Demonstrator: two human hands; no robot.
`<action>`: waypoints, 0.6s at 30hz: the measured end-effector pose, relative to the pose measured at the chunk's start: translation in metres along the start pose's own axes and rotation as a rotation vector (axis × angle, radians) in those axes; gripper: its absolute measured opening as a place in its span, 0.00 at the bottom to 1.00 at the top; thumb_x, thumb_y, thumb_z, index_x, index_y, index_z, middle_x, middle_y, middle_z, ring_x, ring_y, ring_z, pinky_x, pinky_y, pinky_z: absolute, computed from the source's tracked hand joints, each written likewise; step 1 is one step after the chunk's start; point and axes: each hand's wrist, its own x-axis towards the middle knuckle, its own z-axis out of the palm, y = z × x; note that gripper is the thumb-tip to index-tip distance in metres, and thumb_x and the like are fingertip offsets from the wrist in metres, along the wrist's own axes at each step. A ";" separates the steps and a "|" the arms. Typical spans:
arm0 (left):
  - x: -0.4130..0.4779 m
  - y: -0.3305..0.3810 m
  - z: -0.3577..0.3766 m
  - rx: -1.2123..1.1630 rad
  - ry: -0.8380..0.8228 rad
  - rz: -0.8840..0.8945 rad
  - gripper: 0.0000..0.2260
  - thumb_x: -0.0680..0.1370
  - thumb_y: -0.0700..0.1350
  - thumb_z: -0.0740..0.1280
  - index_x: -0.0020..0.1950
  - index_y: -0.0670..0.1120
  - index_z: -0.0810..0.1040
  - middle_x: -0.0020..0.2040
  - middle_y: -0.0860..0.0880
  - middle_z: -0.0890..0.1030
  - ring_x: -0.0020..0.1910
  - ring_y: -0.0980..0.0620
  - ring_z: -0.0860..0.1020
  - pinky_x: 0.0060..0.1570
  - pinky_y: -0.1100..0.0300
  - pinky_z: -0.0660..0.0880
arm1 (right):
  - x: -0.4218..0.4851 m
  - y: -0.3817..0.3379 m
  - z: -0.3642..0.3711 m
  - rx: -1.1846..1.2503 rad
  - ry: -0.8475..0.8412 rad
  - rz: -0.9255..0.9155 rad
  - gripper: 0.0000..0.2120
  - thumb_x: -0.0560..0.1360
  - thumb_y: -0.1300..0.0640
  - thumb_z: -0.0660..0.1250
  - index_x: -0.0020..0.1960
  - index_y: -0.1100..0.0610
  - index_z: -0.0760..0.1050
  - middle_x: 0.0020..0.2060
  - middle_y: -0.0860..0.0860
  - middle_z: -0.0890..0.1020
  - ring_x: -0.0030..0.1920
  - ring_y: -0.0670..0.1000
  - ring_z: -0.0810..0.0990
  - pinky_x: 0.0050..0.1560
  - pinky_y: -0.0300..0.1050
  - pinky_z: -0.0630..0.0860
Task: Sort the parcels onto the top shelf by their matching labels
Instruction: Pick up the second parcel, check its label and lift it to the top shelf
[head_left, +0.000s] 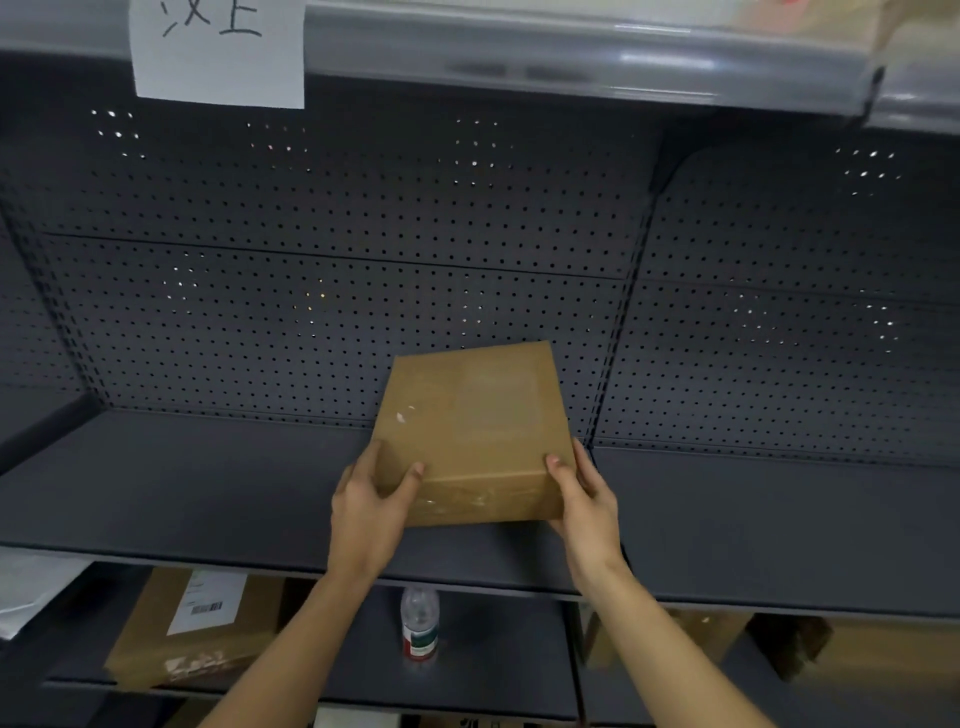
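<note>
A brown cardboard parcel (472, 431) sits on or just above the dark grey middle shelf (182, 493), near its right upright. My left hand (371, 499) grips its near left corner and my right hand (582, 493) grips its near right corner. The parcel's top shows tape and no readable label. High above, the top shelf's pale front rail (571, 57) carries a white paper sign (218, 49) with handwritten characters at the upper left.
A perforated dark back panel (311, 291) closes the bay. On the lower shelf stand a labelled cardboard box (192, 629) at the left, a plastic water bottle (420, 631) in the middle, and more brown boxes (696, 639) at the right.
</note>
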 end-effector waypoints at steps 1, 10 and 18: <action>-0.002 0.000 0.003 0.013 -0.038 0.009 0.34 0.76 0.62 0.67 0.78 0.49 0.64 0.75 0.44 0.68 0.73 0.44 0.68 0.70 0.50 0.67 | -0.001 -0.003 -0.004 -0.010 0.016 -0.019 0.30 0.73 0.48 0.73 0.74 0.45 0.70 0.64 0.44 0.81 0.66 0.50 0.78 0.71 0.58 0.71; -0.043 0.035 0.044 0.688 -0.041 0.609 0.40 0.68 0.66 0.66 0.76 0.49 0.66 0.73 0.44 0.70 0.73 0.39 0.67 0.71 0.35 0.61 | -0.013 -0.041 -0.014 -0.093 0.034 -0.210 0.29 0.75 0.50 0.73 0.75 0.50 0.70 0.64 0.46 0.81 0.62 0.43 0.79 0.67 0.43 0.73; -0.048 0.049 0.070 0.801 0.139 0.628 0.47 0.62 0.53 0.79 0.77 0.53 0.61 0.68 0.39 0.74 0.65 0.36 0.74 0.62 0.34 0.68 | -0.026 -0.068 -0.023 -0.170 0.045 -0.268 0.33 0.70 0.44 0.76 0.73 0.46 0.72 0.65 0.47 0.79 0.63 0.46 0.79 0.66 0.49 0.76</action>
